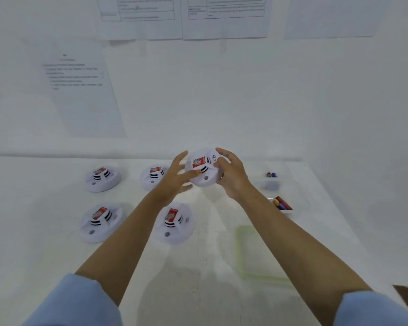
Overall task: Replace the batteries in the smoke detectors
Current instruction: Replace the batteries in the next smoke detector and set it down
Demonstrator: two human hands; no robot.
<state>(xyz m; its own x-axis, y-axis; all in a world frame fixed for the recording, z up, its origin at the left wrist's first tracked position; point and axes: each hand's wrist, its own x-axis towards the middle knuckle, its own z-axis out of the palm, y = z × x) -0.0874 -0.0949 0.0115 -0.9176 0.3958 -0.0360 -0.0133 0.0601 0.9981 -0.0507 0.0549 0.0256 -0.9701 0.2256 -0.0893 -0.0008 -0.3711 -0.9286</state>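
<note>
Head view | detector [201,169] was held above worktop [210,255], rim gripped by right hand [231,175] | left hand [174,177] was spread loosely against its face | judged light, stiff, smooth plastic; best taken at the rim.

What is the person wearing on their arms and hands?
Light blue sleeves: the left sleeve and the right sleeve both end near the elbows. The left hand and right hand are bare, with no gloves and no watch.
</note>
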